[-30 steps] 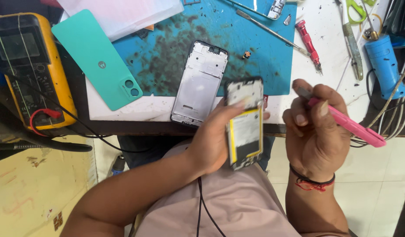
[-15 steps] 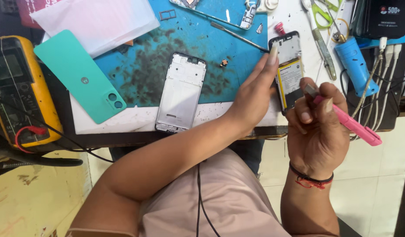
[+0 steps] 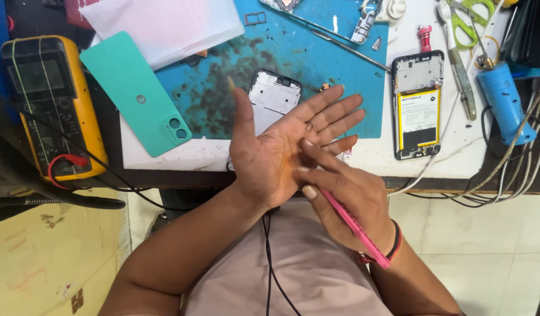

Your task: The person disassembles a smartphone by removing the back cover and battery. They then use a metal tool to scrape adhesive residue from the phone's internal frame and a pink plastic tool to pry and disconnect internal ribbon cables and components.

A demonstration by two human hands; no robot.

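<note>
Head view of a phone-repair bench, listed from largest item to smallest. The white worktop (image 3: 457, 158) carries a stained blue work mat (image 3: 223, 88), which keeps loose parts on one contrasting surface. At the left edge sits a yellow multimeter (image 3: 53, 105) with a red lead plugged in, set aside from the mat. A teal phone back cover (image 3: 135, 93) lies half on the mat, outer face up, partly under a sheet of white paper (image 3: 164, 23). A bare phone middle frame (image 3: 273, 96) lies flat on the mat, its lower end hidden behind the left hand (image 3: 282, 152).

That hand is raised palm up with fingers spread flat, gripping nothing, and it serves as a small tray: the index fingertip of the right hand (image 3: 346, 199) presses into the palm, possibly on a very small part, though none can be made out. The right hand keeps pink tweezers (image 3: 355, 225) tucked under its curled fingers, tips pointing back toward the wrist, so the forefinger stays free.

Right of the mat, well apart from both hands, an opened phone (image 3: 418, 105) lies face down, its shell holding a yellow-labelled battery and an exposed upper bay. Beyond it lie green-handled scissors (image 3: 463, 23), a blue cylindrical tool (image 3: 504, 99) and a red-handled screwdriver (image 3: 425, 38). A slim metal probe (image 3: 352, 51) crosses the mat.
</note>
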